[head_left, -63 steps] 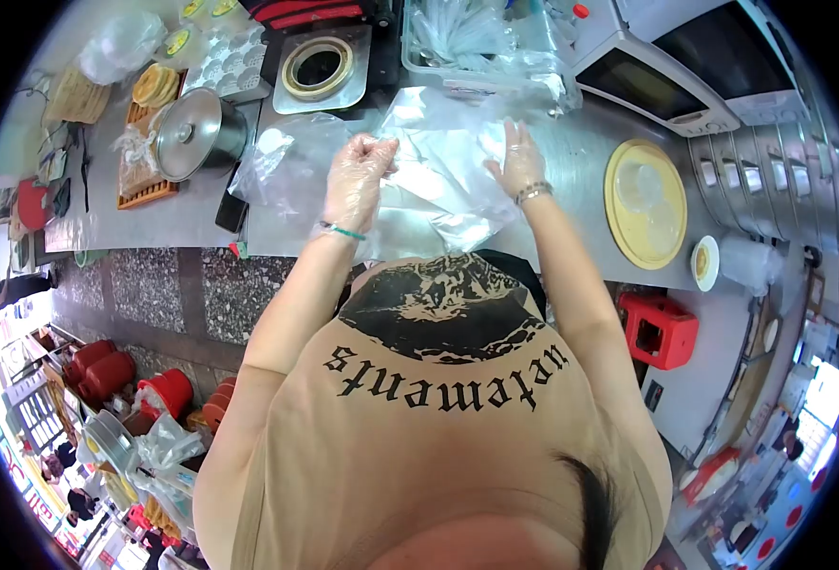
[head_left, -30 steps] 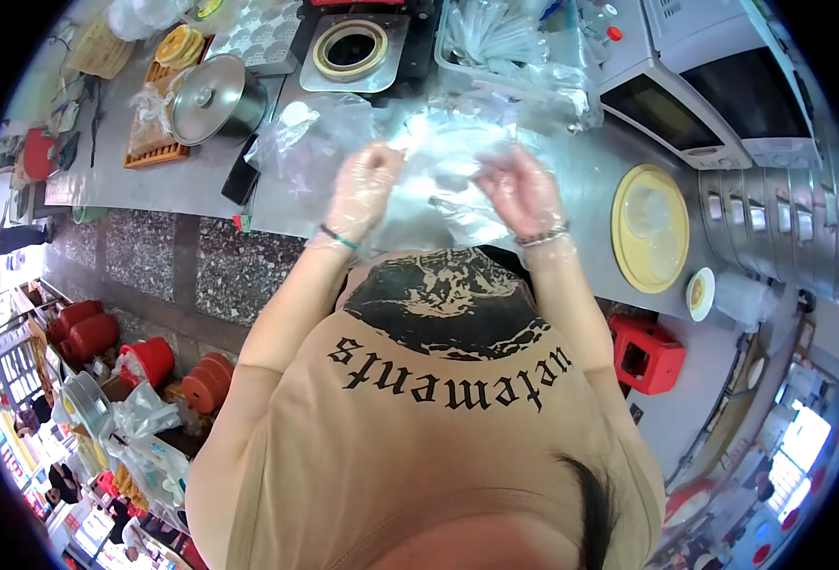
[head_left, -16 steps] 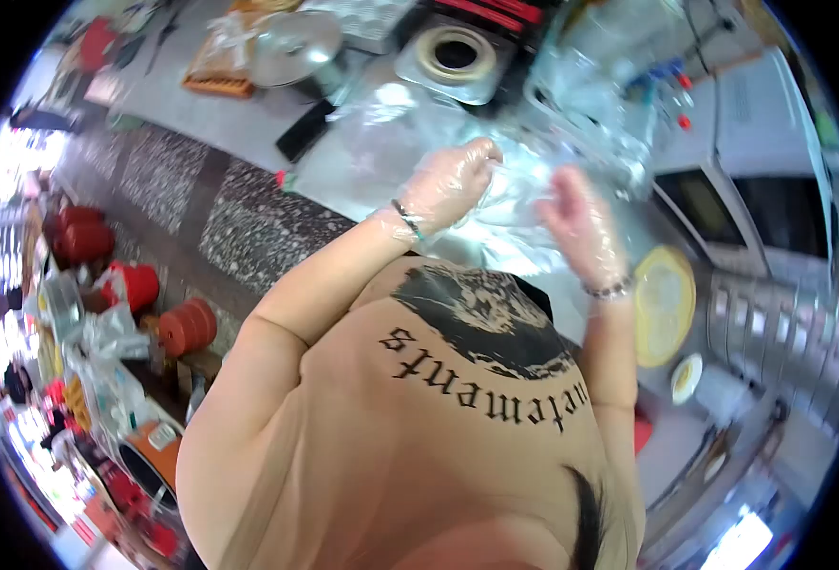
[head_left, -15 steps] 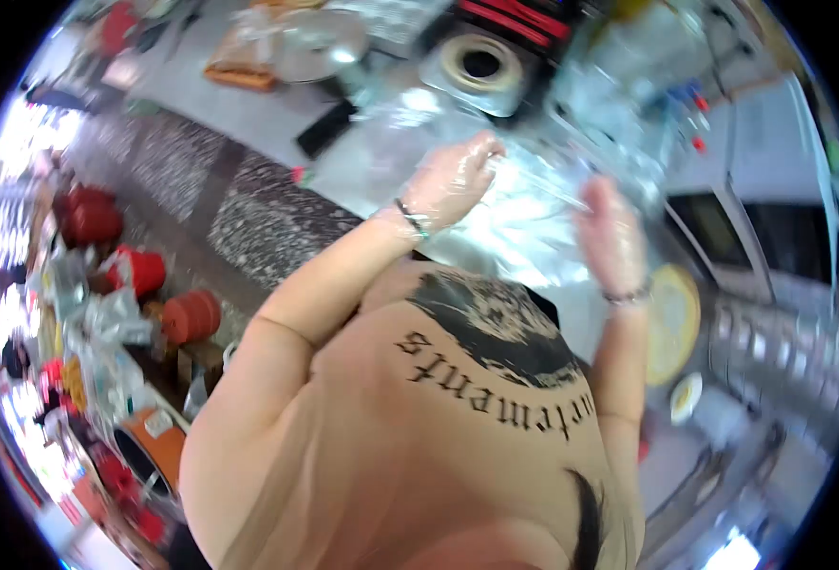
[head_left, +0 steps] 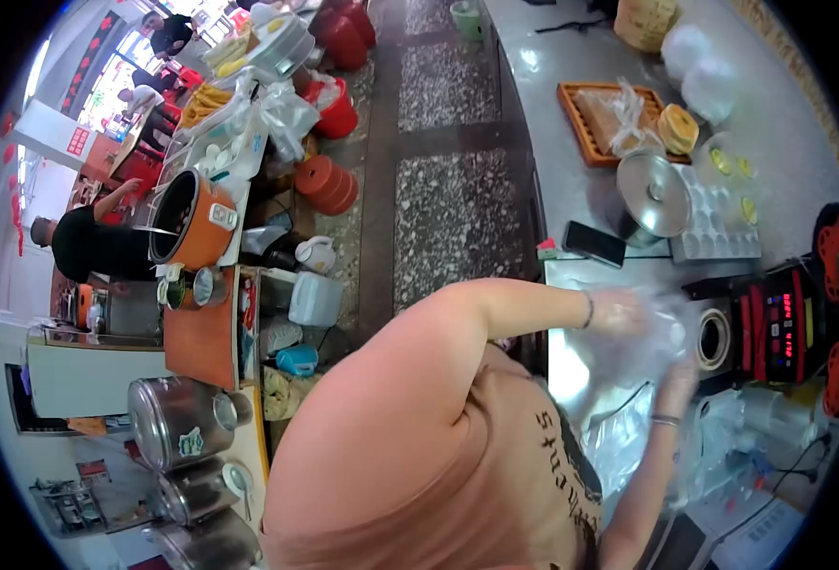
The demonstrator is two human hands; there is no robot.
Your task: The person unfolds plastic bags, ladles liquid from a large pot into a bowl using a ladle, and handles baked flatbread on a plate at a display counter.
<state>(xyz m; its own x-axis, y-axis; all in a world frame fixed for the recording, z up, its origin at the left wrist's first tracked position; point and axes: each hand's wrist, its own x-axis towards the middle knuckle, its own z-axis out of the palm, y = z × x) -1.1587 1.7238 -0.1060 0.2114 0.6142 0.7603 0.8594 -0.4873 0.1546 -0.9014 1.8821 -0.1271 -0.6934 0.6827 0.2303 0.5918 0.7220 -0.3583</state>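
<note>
My left hand (head_left: 619,313), in a clear plastic glove, reaches across the steel counter (head_left: 572,353). Its blurred fingers seem closed on a thin clear plastic bag (head_left: 668,325). Just below in the picture, my right hand (head_left: 680,385), also gloved, appears closed on the bag's near side. Motion smears the fingertips and the film hides part of them. Close to both hands is a black machine (head_left: 771,328) with red digits and a round metal-rimmed opening (head_left: 713,340). More clear plastic sheeting (head_left: 624,446) lies by my right forearm.
A phone (head_left: 594,244), lidded steel pot (head_left: 654,195), egg-tray-like plate (head_left: 719,223) and wooden tray (head_left: 581,123) stand on the counter. Across the speckled floor aisle (head_left: 448,209) are an orange cooker (head_left: 194,223), red buckets (head_left: 332,106), steel pots (head_left: 182,418) and a person in black (head_left: 106,242).
My view has turned left, bringing the aisle and the opposite side in. My hands have come closer together, with clear plastic bunched between them beside the machine's round opening.
</note>
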